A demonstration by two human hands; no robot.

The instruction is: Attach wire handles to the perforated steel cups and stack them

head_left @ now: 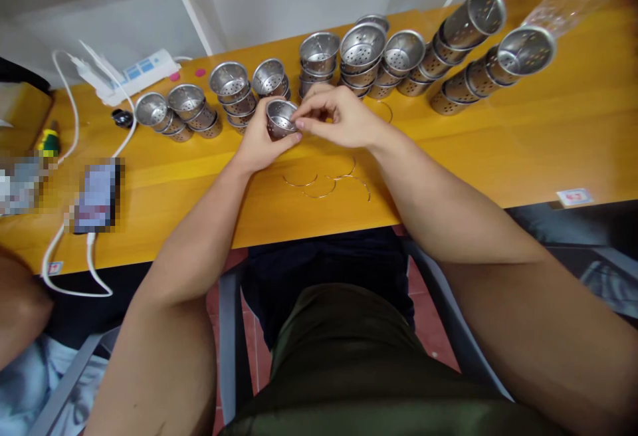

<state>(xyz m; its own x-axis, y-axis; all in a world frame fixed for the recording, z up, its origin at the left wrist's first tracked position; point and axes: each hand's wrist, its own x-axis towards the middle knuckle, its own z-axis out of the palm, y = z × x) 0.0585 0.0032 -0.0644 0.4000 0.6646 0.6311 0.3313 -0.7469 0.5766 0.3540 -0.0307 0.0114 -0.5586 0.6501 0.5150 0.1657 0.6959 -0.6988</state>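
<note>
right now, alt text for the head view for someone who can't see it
A person's left hand holds a small perforated metal cup while the right hand works at its rim, over a yellow wooden table. Stacks of similar cups line the far side, and thin wire rings lie near the front edge.

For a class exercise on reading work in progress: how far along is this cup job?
Done, it seems: stacks of cups fill the back of the table. In hand: the left hand holds one cup while the right hand works at its rim. Left: a few wire rings lie loose near the table edge.
</note>
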